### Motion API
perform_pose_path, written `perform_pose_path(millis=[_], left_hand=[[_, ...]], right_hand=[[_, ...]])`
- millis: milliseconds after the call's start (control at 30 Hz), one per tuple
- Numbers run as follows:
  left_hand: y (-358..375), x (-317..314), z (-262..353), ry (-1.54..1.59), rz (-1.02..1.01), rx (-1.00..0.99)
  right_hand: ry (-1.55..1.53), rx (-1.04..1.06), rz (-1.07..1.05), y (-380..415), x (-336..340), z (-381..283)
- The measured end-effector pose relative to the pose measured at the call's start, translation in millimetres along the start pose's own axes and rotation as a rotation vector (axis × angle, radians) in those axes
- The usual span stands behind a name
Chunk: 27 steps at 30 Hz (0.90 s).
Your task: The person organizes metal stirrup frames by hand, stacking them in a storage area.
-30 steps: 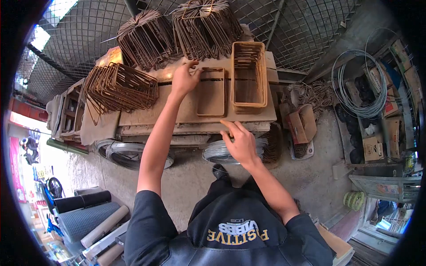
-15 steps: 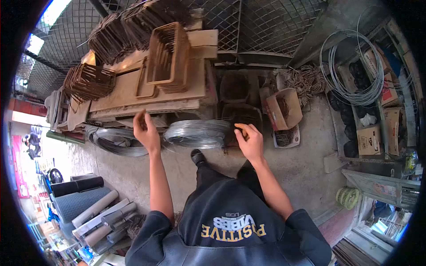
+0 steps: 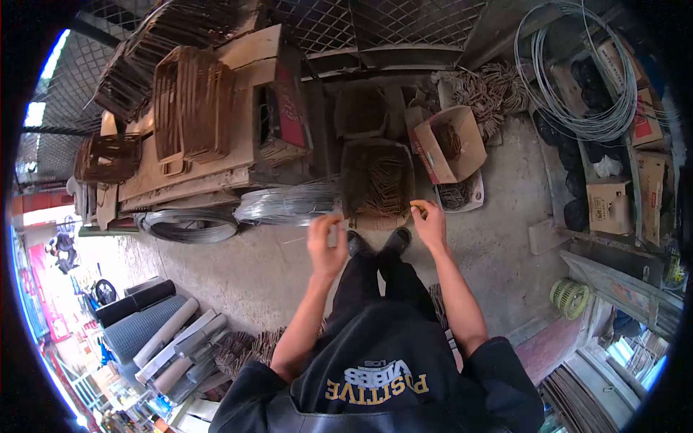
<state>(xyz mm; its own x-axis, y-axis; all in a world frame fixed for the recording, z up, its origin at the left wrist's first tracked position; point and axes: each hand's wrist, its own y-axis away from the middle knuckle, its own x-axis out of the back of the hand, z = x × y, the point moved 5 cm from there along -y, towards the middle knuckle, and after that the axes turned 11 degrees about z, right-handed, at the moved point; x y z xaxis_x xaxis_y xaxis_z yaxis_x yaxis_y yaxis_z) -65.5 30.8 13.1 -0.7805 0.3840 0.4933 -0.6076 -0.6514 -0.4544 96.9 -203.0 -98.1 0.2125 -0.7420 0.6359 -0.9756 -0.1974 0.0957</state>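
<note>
My left hand (image 3: 328, 249) is raised in front of my legs, near a coil of silvery wire (image 3: 287, 203); motion smears its fingers. My right hand (image 3: 432, 225) has its fingers curled together, with a small yellowish patch at the fingertips that I cannot make out. Between and beyond both hands stands a dark bin (image 3: 350, 155) holding rusty bent metal rods (image 3: 390, 189). An open cardboard box (image 3: 469, 148) is just beyond my right hand, with rusty pieces inside.
Stacks of rusty rectangular metal stirrups (image 3: 191, 108) sit on boards (image 3: 249, 133) at the left. Another wire coil (image 3: 189, 225) lies below. Rolls of mesh (image 3: 148, 328) lie lower left. A shelf with cartons (image 3: 608, 208) and hanging wire (image 3: 577, 130) stands right, near a green fan (image 3: 569, 297).
I have moved right, so the boards and wire coils shift left in view. The bin with bent rods is now in front of me. My left hand has swung rightward, nearer my right.
</note>
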Motion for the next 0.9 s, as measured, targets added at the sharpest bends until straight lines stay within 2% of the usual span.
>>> perform_pose_path(millis=[33,67,100,133,200,233,267,333,367,433,467,533,567,600,667,700,733,767,800,867,900], left_hand=[[10,-16,-1,0.003,-0.008,0.007],[20,-39,-9,0.061,-0.103,0.129],[27,-67,-25,0.121,-0.191,0.243],[37,-90,-46,0.122,-0.191,0.245],[78,-153,-120,0.111,-0.353,0.491],[96,-183,-159,0.202,-0.350,0.607],[114,-211,-199,0.198,-0.353,0.613],[148,-265,-285,0.313,-0.279,0.744],[158,-289,-321,0.311,-0.276,0.745],[178,-331,-403,0.114,-0.397,0.908],[181,-352,-433,0.119,-0.388,0.906],[191,-381,-499,-0.213,-0.466,0.937],[258,-430,-629,-0.011,-0.353,0.833],[253,-441,-635,-0.007,-0.346,0.827],[240,-442,-629,0.081,-0.290,1.103],[281,-478,-725,0.086,-0.278,1.088],[337,-507,-797,0.553,-0.039,1.592],[335,-550,-824,1.056,0.243,2.043],[354,-530,-827,1.056,0.244,2.035],[271,-503,-758,0.489,-0.516,1.347],[251,-490,-721,0.488,-0.509,1.339]], right_hand=[[-0.013,-0.094,-0.040,-2,-8,16],[-0.027,-0.180,-0.077,-8,-21,38],[-0.025,-0.173,-0.071,-18,-37,59],[-0.005,-0.213,-0.050,-21,-58,91],[0.016,-0.249,-0.033,-41,-99,142],[0.022,-0.262,-0.038,-45,-121,166],[0.025,-0.270,-0.038,-54,-146,188],[-0.003,-0.288,-0.043,-77,-197,233],[0.039,-0.212,-0.046,-95,-224,254],[0.079,-0.132,-0.043,-127,-274,292],[0.080,-0.065,0.013,-143,-292,303],[0.076,0.012,0.075,-174,-331,324],[0.115,-0.067,0.062,-189,-350,337],[0.154,-0.146,0.048,-203,-367,350],[0.206,-0.147,0.059,-221,-390,360],[0.260,-0.140,0.076,-237,-400,359],[0.249,-0.129,0.080,-251,-411,364],[0.344,-0.070,0.068,-260,-422,369],[0.442,-0.009,0.059,-268,-429,372],[0.501,-0.001,0.029,-279,-439,374],[0.560,0.000,0.003,-284,-444,374]])
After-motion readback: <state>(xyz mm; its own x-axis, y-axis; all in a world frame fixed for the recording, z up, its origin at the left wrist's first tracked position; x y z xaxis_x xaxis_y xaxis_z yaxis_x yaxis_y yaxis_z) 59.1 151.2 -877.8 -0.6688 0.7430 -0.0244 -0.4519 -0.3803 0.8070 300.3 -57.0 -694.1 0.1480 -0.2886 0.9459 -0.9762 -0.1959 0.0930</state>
